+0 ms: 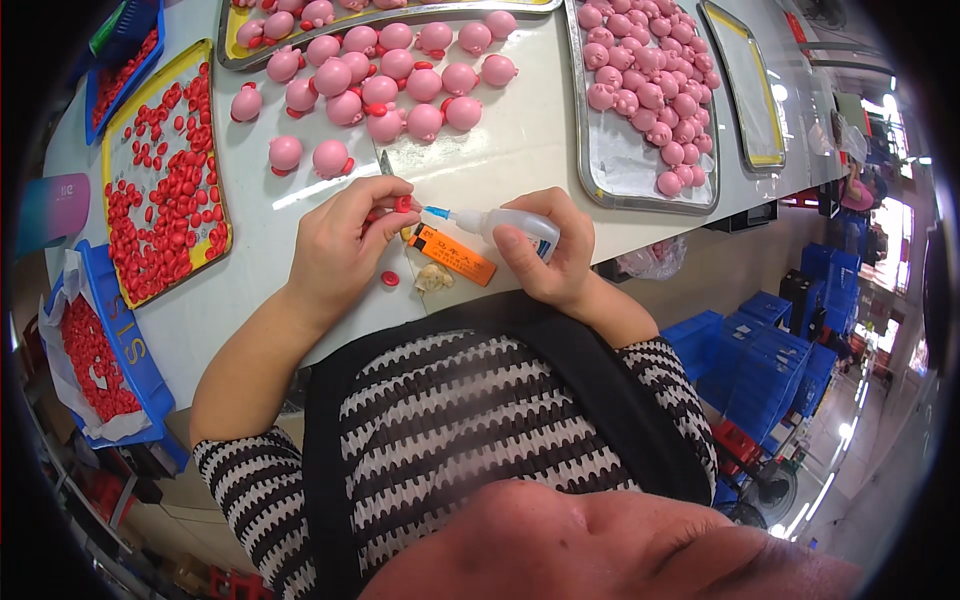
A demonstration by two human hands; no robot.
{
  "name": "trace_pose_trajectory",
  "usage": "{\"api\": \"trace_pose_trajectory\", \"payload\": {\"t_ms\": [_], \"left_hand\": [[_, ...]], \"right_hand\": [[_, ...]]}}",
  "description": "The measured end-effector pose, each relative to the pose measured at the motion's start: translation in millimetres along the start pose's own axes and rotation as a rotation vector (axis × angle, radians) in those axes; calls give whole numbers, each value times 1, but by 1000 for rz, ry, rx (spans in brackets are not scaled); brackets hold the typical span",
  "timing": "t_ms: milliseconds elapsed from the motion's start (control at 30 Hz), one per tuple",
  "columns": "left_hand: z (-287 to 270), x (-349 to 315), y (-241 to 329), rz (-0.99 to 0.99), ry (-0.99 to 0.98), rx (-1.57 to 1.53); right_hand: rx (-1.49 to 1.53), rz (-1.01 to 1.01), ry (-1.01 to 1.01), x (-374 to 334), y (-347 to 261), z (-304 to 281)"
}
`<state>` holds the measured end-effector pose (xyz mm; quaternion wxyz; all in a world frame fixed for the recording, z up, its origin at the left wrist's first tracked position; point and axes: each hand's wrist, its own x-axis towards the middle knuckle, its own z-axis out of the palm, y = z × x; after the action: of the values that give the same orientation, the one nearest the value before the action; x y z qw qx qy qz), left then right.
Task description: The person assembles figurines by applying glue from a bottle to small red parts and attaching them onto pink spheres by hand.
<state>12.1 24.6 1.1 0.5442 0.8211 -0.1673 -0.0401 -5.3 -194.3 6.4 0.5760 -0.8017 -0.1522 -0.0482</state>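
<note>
A small red oval piece [403,203] is pinched between the thumb and fingers of my left hand [335,235]. My right hand [550,250] is closed around a translucent squeeze bottle [497,226], tipped on its side. Its blue nozzle [438,212] points left, right beside the red piece; whether they touch, I cannot tell. Below the nozzle lies a flat orange rectangular object [455,256] with a dark end. A crumpled yellowish lump [433,278] and a loose red piece [389,279] rest on the table nearby.
Pink balls [375,90] with red pieces stand beyond my hands. To the right, a metal tray [620,185] holds many pink balls; another tray [750,100] is beyond it. On the left are a yellow tray [125,165] of red pieces and a blue bin [130,340].
</note>
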Motion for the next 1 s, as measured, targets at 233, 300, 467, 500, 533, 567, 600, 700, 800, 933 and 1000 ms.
{"api": "trace_pose_trajectory", "payload": {"t_ms": [233,300,467,500,533,567,600,700,800,933,1000], "left_hand": [[2,-1,-1,-4,-8,-18],[2,-2,-1,-9,-11,-26],[6,-5,-2,-52,15,-92],[7,-5,-3,-52,12,-93],[8,-5,-4,-99,-1,-137],[9,-5,-3,-146,-15,-181],[10,-3,-1,-141,-24,-184],[17,2,12,-376,-61,-408],[31,6,25,-574,-117,-842],[53,8,42,-545,-145,-849],[59,10,50,-544,-158,-843]], "right_hand": [[30,3,-36,0,0,-2],[31,11,-29,-1,0,-3],[22,-44,13,-4,3,-4],[34,1,14,-6,3,-7],[46,46,15,-9,2,-8],[44,47,18,-12,6,-9],[98,80,84,-15,12,-11],[151,98,110,-8,16,-24],[193,196,69,-2,27,-43],[84,192,5,2,37,-69],[55,197,3,-1,30,-77]]}}
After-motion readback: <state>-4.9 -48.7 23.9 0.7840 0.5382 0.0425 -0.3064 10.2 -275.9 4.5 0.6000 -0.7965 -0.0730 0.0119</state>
